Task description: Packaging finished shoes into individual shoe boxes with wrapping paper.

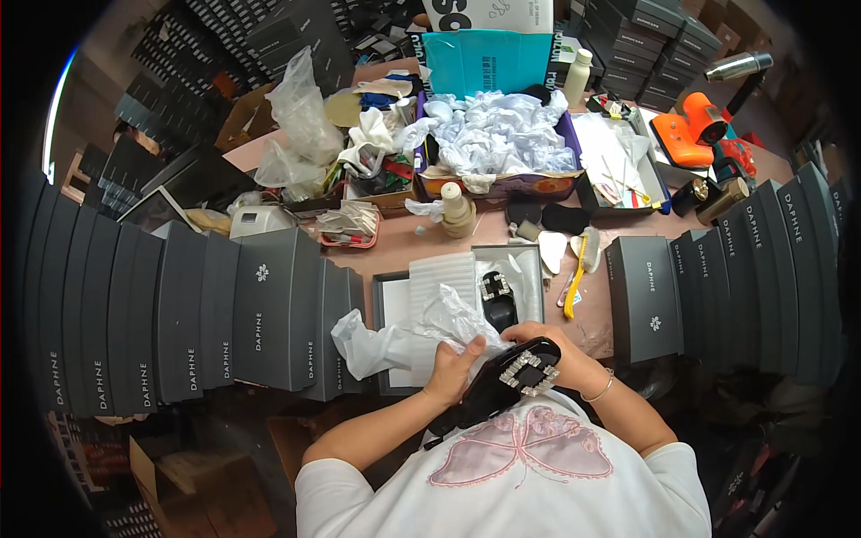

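black shoe (507,381), gripped between both hands

One head-worn fisheye view looks steeply down from above the person's chest. The left hand (455,369) and right hand (560,354) sit close, low in centre; the cluttered table (421,249) stretches beyond them, edges bending.

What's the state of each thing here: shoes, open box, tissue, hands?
Black shoe with rhinestone buckle: out of the box, held in both hands.
Second shoe: lying in the open box.
Open shoe box: lid off, on the table.
Tissue paper: crumpled, spilling over the box edge.
Left hand: gripping the shoe.
Right hand: gripping the shoe.
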Demonstrator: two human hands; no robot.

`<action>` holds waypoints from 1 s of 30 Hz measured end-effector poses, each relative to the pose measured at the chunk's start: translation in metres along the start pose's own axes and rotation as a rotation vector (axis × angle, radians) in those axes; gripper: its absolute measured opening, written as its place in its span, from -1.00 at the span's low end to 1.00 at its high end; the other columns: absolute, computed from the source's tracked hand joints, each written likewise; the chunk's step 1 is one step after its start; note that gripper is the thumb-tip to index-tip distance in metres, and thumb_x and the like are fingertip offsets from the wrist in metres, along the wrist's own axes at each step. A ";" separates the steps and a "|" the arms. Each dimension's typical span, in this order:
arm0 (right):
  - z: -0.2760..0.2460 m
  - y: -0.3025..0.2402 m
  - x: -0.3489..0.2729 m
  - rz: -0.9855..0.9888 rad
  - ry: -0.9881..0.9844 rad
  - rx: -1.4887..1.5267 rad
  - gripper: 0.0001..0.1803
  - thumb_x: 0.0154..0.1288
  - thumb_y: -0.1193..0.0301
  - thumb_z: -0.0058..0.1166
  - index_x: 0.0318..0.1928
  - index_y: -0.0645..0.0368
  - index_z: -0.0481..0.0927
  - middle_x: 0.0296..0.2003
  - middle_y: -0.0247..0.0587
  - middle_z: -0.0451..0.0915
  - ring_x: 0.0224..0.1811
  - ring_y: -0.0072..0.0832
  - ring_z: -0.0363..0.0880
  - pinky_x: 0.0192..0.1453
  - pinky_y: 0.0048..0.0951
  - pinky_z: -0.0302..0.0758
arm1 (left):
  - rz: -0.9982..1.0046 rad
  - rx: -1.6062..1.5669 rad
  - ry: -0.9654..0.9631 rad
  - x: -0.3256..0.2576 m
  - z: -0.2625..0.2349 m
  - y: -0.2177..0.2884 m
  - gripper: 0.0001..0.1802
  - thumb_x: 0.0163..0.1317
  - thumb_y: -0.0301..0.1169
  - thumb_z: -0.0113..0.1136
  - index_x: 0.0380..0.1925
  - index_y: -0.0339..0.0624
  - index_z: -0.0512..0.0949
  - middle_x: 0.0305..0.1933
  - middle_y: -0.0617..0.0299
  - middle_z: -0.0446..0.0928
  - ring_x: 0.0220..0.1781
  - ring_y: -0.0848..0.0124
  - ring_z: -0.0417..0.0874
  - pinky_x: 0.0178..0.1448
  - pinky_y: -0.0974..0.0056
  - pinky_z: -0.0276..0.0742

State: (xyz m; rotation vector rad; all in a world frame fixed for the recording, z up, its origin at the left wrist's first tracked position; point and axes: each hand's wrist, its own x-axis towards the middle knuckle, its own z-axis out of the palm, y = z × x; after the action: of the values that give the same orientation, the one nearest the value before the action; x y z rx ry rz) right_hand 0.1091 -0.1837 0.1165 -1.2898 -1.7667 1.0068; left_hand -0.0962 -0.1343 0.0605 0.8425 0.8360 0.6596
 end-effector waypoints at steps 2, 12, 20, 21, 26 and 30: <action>-0.001 -0.001 -0.002 0.075 0.047 -0.067 -0.57 -0.01 0.51 0.19 -0.04 0.26 0.50 -0.26 -0.03 0.57 -0.22 -0.12 0.56 -0.12 -0.31 0.47 | -0.091 -0.086 0.095 0.007 0.007 0.000 -0.61 0.29 -0.22 0.19 -0.01 -0.24 0.43 -0.04 0.15 0.53 -0.06 0.40 0.56 0.05 0.25 0.49; -0.013 0.055 -0.046 0.431 -0.245 -0.047 -0.64 0.09 0.24 0.20 -0.27 0.31 0.56 -0.40 0.15 0.58 -0.30 0.05 0.56 -0.21 -0.13 0.45 | -0.060 -0.438 0.355 -0.004 -0.007 0.004 -0.70 0.36 -0.27 0.09 -0.02 -0.19 0.44 -0.07 0.20 0.53 -0.07 0.35 0.57 0.06 0.20 0.50; -0.072 0.098 -0.120 0.746 -0.508 -0.953 -0.66 0.06 0.28 0.22 -0.20 0.27 0.63 -0.26 -0.03 0.65 -0.20 -0.09 0.64 -0.08 -0.17 0.53 | -0.018 -0.451 0.360 -0.011 -0.014 0.013 -0.66 0.38 -0.21 0.05 0.01 -0.20 0.44 -0.05 0.21 0.53 -0.04 0.37 0.57 0.09 0.23 0.49; -0.075 0.084 -0.099 0.615 -0.365 -0.721 -0.58 0.07 0.25 0.24 -0.13 0.30 0.60 -0.19 -0.01 0.64 -0.13 -0.10 0.62 -0.01 -0.19 0.51 | -0.018 -0.426 0.383 -0.010 -0.016 0.009 -0.65 0.38 -0.21 0.05 0.02 -0.20 0.43 -0.04 0.21 0.52 -0.04 0.37 0.57 0.09 0.23 0.50; 0.000 0.072 0.009 0.167 -0.190 0.202 -0.41 0.13 0.39 0.19 0.17 0.32 0.38 0.12 0.06 0.48 0.17 -0.24 0.46 0.23 -0.33 0.36 | -0.036 -0.373 0.333 -0.008 -0.007 0.006 -0.64 0.37 -0.21 0.07 0.03 -0.21 0.41 -0.01 0.18 0.50 -0.03 0.34 0.56 0.09 0.20 0.50; 0.031 0.086 0.022 0.012 -0.179 0.224 -0.85 0.11 0.49 0.13 -0.38 0.36 0.52 -0.40 0.20 0.54 -0.42 -0.10 0.50 -0.25 -0.30 0.45 | 0.095 -0.427 0.401 -0.010 -0.013 0.004 -0.67 0.36 -0.25 0.09 0.02 -0.18 0.42 0.01 0.20 0.49 0.01 0.34 0.54 0.15 0.19 0.45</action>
State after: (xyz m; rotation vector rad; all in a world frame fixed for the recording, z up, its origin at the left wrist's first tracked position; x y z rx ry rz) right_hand 0.1113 -0.1508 0.0285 -1.0998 -1.7206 1.3214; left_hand -0.1130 -0.1354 0.0630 0.3668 0.9692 1.0687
